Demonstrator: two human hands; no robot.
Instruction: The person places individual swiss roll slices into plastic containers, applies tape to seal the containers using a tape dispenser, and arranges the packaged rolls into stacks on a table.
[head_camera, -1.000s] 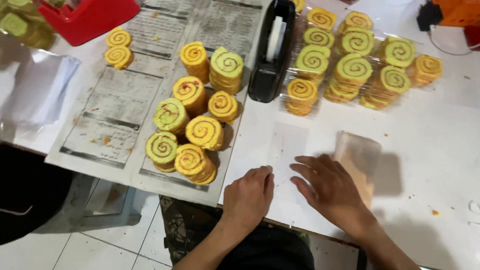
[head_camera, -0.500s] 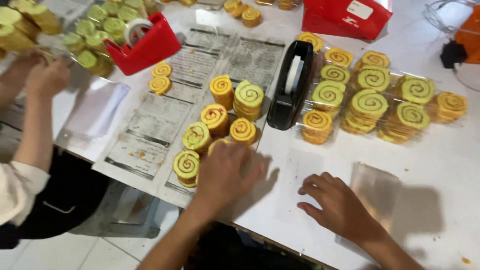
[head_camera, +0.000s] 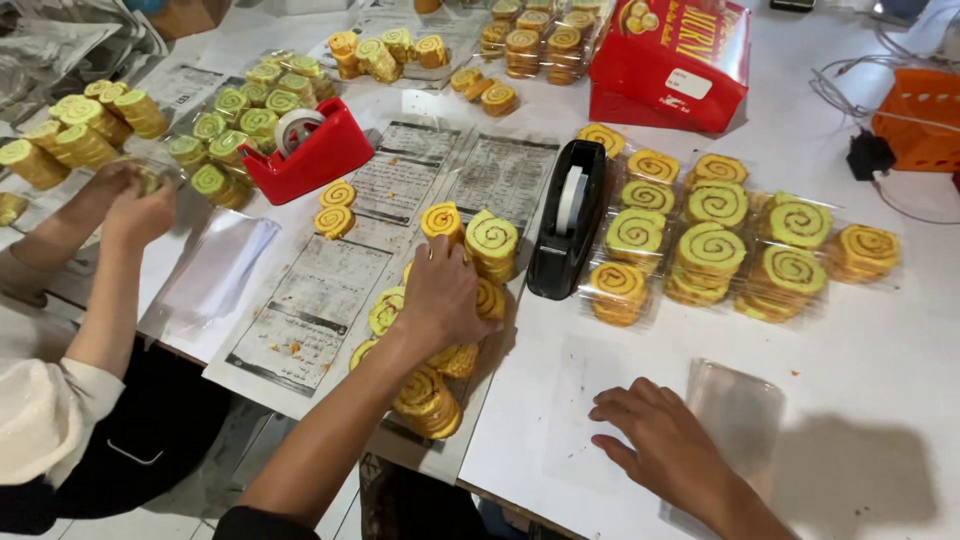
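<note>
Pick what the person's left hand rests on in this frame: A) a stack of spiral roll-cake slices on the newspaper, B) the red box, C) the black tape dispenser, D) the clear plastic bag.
A: the left hand lies over the spiral roll-cake slices stacked on the newspaper, apart from the black tape dispenser.

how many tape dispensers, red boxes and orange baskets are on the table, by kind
black tape dispenser: 1
red tape dispenser: 1
red box: 1
orange basket: 1
total: 4
The left hand rests on the swirl cookie stacks lying on the newspaper; those are too many and too overlapped to count surely.
</note>
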